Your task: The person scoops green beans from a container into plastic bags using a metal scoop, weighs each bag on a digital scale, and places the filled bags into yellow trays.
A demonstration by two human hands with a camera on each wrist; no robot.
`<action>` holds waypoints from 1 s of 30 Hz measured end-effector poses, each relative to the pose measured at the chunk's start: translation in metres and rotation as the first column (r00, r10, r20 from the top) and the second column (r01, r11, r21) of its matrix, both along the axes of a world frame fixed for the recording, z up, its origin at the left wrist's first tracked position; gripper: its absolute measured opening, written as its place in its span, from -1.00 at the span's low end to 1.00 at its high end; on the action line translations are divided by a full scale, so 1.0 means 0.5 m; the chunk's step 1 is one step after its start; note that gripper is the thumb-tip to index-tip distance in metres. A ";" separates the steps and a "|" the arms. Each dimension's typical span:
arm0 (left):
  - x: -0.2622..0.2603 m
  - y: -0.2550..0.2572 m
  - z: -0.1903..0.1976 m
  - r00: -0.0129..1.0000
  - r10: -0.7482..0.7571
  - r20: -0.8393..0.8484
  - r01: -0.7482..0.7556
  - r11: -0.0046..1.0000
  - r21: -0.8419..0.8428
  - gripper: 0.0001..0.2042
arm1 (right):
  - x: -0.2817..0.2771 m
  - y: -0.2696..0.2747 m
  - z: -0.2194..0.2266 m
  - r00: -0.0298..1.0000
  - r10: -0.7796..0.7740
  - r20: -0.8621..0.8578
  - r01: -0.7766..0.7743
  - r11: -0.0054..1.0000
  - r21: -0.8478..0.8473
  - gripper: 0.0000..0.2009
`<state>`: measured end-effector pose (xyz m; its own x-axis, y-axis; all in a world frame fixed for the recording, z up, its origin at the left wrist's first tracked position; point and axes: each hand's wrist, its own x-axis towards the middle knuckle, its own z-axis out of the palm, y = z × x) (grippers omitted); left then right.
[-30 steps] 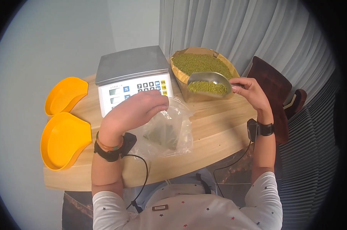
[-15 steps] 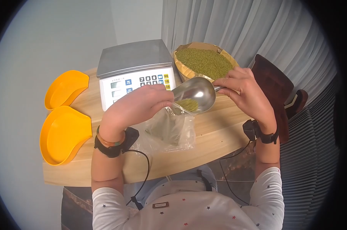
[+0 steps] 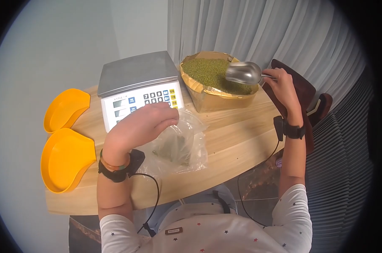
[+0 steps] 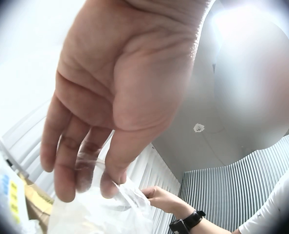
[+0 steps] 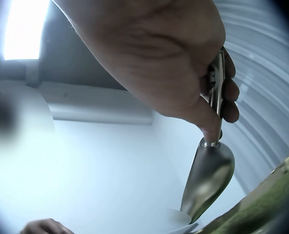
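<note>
My left hand [image 3: 144, 124] pinches the rim of a clear plastic bag [image 3: 191, 145] between thumb and fingers, and the left wrist view shows the film [image 4: 130, 195] gathered at the fingertips. Some green beans show through the lower part of the bag, which rests on the table. My right hand [image 3: 283, 86] grips the handle of a shiny metal scoop [image 3: 243, 72], seen closer in the right wrist view with its bowl [image 5: 210, 170] pointing down and away. The scoop's bowl overlaps the small green mung beans [image 3: 205, 69] that fill a paper-lined cardboard box [image 3: 224, 103].
A white weighing scale [image 3: 136, 80] with a steel plate and keypad stands left of the box. Two yellow trays [image 3: 68, 160] lie at the left edge of the wooden table [image 3: 233, 139]. A dark red chair [image 3: 294, 82] stands beyond the right side.
The right hand first brought a scoop of beans leftward to the bag's mouth and tipped it; now it has swung back right, over the box. The left hand stays at the bag's rim.
</note>
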<state>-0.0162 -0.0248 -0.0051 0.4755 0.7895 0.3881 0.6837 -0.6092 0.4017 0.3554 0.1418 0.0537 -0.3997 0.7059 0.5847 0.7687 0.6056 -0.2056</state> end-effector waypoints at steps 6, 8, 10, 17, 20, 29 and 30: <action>-0.002 0.004 -0.004 1.000 0.007 -0.002 -0.007 1.000 -0.004 -0.88 | 0.034 0.091 -0.076 0.935 -0.269 0.230 0.218 0.950 0.222 -0.83; -0.002 0.005 -0.004 1.000 0.007 -0.002 -0.007 1.000 -0.008 -0.88 | 0.021 0.109 -0.107 0.930 -0.220 0.294 0.180 0.971 0.160 -0.81; -0.002 0.005 -0.005 1.000 0.006 -0.007 -0.006 1.000 -0.001 -0.87 | 0.009 0.133 -0.149 0.949 -0.154 0.275 0.129 0.986 0.107 -0.83; -0.002 0.004 0.002 1.000 0.002 0.005 -0.002 1.000 -0.018 -0.86 | 0.040 0.185 -0.201 0.992 -0.118 -0.046 0.102 0.959 -0.266 -0.80; -0.004 0.007 -0.003 1.000 0.000 0.007 0.000 1.000 -0.017 -0.86 | 0.062 0.180 -0.190 0.981 -0.134 -0.143 0.082 0.945 -0.317 -0.78; -0.005 0.011 -0.006 1.000 0.015 -0.009 -0.015 0.999 -0.034 -0.86 | 0.078 0.183 -0.210 0.867 -0.090 -0.491 -0.177 0.864 -0.471 -0.78; -0.004 0.010 -0.006 1.000 0.015 -0.001 -0.015 0.999 -0.035 -0.86 | 0.077 0.183 -0.212 0.866 -0.088 -0.492 -0.179 0.865 -0.469 -0.78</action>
